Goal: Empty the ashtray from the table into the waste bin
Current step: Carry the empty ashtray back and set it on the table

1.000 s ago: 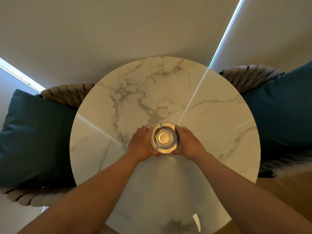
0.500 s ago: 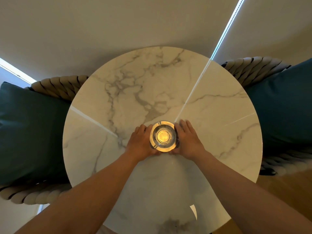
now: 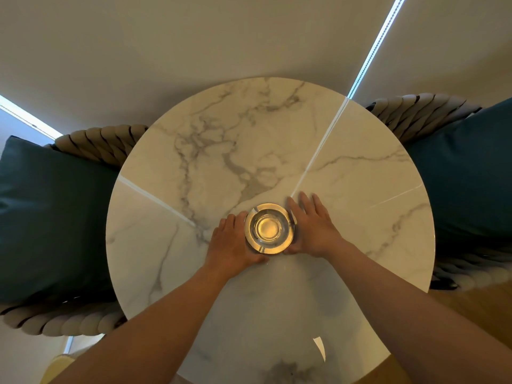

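Head view: glass ashtray on round marble table, centred between my hands. Left hand cupped against left rim; right hand spread flat, touching right rim. Neither lifting, apparently. Contents unclear. Both equally near.

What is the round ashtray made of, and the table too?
The ashtray looks like thick clear glass: you can see through it, and its rim shines. The table looks like polished white marble, with grey veins and bright reflections, though it could be a marble-look surface. Both hands, left hand and right hand, rest beside the ashtray.
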Motion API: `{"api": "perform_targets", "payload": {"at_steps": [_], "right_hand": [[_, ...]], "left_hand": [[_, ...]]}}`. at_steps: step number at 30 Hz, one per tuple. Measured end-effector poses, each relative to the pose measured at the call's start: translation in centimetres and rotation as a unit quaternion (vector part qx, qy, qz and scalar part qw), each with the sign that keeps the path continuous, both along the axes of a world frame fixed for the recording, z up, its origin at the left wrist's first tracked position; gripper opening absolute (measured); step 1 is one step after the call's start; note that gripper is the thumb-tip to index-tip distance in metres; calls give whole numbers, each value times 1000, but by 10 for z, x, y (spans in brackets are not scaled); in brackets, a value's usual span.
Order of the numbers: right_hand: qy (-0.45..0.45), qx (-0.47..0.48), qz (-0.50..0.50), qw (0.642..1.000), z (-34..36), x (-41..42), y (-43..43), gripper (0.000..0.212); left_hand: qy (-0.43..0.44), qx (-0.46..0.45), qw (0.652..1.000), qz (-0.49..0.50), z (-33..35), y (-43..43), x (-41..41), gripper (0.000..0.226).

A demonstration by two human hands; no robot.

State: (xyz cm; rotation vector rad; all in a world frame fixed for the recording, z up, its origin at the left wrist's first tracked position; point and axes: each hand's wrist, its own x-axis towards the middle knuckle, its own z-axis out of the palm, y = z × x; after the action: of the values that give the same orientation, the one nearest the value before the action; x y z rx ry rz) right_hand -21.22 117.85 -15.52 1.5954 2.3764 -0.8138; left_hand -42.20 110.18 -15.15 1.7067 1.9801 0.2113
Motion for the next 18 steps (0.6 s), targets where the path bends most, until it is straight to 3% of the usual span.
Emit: {"api": "perform_targets", "payload": {"at_steps": [14,18], "right_hand": [[5,1,11,1000,0,-1,1,122],[-2,2,15,1000,3,-2,2,122]], "left_hand": [[15,-7,998,53,4,-13,10,92],[11,-15,998,58,7,-16,9,97]]}}
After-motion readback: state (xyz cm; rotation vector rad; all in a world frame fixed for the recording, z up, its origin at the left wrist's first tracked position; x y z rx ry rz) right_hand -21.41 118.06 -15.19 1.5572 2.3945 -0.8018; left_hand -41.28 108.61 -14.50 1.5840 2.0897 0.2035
